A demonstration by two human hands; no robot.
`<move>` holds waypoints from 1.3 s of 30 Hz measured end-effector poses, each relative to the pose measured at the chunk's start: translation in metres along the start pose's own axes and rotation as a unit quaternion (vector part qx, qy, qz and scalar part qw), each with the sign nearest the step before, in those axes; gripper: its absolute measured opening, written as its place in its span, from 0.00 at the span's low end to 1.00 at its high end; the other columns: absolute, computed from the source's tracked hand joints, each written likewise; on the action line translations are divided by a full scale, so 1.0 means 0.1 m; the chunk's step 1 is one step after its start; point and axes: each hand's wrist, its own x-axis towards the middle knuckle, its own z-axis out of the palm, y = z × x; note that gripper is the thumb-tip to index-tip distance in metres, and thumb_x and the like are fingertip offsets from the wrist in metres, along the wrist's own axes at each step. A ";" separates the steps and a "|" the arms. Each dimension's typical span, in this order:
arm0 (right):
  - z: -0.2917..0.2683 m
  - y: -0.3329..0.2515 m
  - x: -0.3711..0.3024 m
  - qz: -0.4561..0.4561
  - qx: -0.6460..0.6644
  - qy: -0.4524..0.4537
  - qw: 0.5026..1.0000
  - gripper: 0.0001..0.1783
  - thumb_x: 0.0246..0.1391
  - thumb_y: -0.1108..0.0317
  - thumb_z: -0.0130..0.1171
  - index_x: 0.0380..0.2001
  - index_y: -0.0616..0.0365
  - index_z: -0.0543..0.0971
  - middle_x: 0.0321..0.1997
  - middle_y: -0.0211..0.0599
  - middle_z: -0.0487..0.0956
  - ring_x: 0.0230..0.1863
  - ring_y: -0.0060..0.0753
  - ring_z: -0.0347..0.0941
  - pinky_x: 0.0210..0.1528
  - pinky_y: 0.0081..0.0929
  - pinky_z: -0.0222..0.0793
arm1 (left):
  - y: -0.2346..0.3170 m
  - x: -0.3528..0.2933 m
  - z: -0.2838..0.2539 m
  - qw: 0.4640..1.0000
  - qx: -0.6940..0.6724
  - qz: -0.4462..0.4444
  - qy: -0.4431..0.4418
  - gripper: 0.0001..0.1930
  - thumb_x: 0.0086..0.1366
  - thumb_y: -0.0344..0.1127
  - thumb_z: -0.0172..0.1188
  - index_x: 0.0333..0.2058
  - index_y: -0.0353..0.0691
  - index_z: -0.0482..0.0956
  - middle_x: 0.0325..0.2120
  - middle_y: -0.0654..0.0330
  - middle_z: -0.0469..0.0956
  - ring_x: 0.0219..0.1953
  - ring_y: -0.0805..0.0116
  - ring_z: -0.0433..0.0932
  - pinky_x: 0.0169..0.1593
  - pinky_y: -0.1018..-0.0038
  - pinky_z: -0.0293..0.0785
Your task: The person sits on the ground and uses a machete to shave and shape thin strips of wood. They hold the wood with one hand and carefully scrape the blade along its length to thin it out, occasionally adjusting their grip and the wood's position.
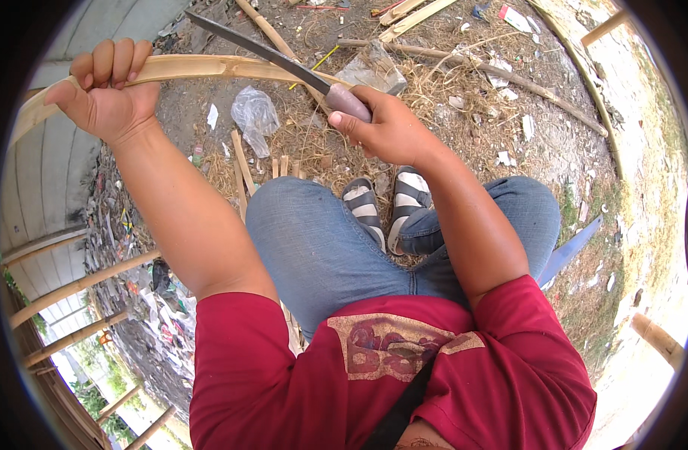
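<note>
My left hand (pixel 119 94), raised at the upper left, has its fingers wrapped over a long split bamboo strip (pixel 198 67). The pale strip bends in an arc from the left rim toward the middle. My right hand (pixel 389 127) grips the pinkish handle (pixel 349 103) of a machete. Its long dark blade (pixel 258 49) slants up and to the left, crossing over the strip in this view. Whether blade and strip touch, I cannot tell. The strip's right end is partly hidden behind the machete and my right hand.
Dry straw and litter cover the ground around my sandals (pixel 365 210). A clear plastic bag (pixel 255 116), a grey block (pixel 374 69) and a long stick (pixel 501 71) lie ahead. A blue, blade-like piece (pixel 573 247) sits beside my right knee. Grey boards (pixel 40 180) stand at left.
</note>
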 end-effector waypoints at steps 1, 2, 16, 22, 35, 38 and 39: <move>-0.01 -0.03 0.00 -0.005 0.039 -0.012 0.999 0.28 0.61 0.47 0.61 0.46 0.65 0.77 0.28 0.42 0.80 0.28 0.33 0.77 0.32 0.35 0.71 | -0.01 0.01 0.01 1.000 -0.003 -0.001 -0.006 0.34 0.33 0.72 0.76 0.13 0.56 0.62 0.14 0.77 0.51 0.19 0.78 0.49 0.29 0.77 0.48; -0.03 -0.03 0.00 -0.018 -0.013 0.025 0.999 0.28 0.62 0.46 0.60 0.45 0.65 0.78 0.28 0.41 0.79 0.28 0.33 0.76 0.32 0.34 0.71 | -0.02 0.02 0.01 1.000 -0.004 -0.003 -0.011 0.34 0.33 0.72 0.76 0.13 0.56 0.62 0.14 0.77 0.51 0.19 0.78 0.49 0.30 0.77 0.48; 0.11 0.23 0.06 0.047 0.087 0.046 0.994 0.35 0.73 0.42 0.36 0.43 0.65 0.80 0.20 0.31 0.72 0.23 0.23 0.70 0.27 0.27 0.65 | -0.03 0.00 0.10 1.000 -0.005 -0.007 -0.023 0.36 0.33 0.73 0.75 0.13 0.56 0.59 0.13 0.77 0.51 0.18 0.79 0.48 0.29 0.77 0.46; 0.15 -0.02 -0.08 -0.071 -0.017 0.091 0.993 0.33 0.73 0.43 0.36 0.44 0.64 0.79 0.21 0.33 0.73 0.26 0.27 0.72 0.31 0.29 0.68 | 0.01 -0.12 -0.01 1.000 -0.012 -0.006 -0.020 0.36 0.33 0.72 0.77 0.14 0.56 0.59 0.13 0.77 0.50 0.18 0.79 0.48 0.29 0.77 0.46; 0.19 -0.24 -0.10 -0.088 -0.028 0.097 0.991 0.35 0.71 0.42 0.39 0.40 0.67 0.80 0.30 0.55 0.80 0.35 0.59 0.78 0.39 0.48 0.71 | 0.02 -0.13 0.08 0.999 0.013 -0.003 -0.030 0.36 0.34 0.71 0.77 0.13 0.56 0.59 0.13 0.77 0.50 0.18 0.78 0.47 0.28 0.77 0.46; 0.18 -0.26 -0.12 -0.087 -0.038 0.103 0.990 0.36 0.70 0.40 0.40 0.36 0.66 0.79 0.28 0.55 0.80 0.34 0.60 0.78 0.38 0.48 0.71 | 0.04 -0.16 0.18 0.999 0.010 0.002 -0.048 0.36 0.37 0.71 0.76 0.14 0.56 0.58 0.13 0.77 0.50 0.18 0.78 0.47 0.28 0.77 0.46; 0.21 -0.19 -0.11 -0.073 -0.024 0.106 0.991 0.36 0.70 0.40 0.40 0.36 0.66 0.79 0.28 0.55 0.80 0.34 0.60 0.78 0.38 0.48 0.71 | 0.03 -0.15 0.21 0.999 0.006 -0.004 -0.050 0.36 0.37 0.71 0.76 0.14 0.56 0.58 0.13 0.77 0.49 0.18 0.78 0.47 0.28 0.77 0.46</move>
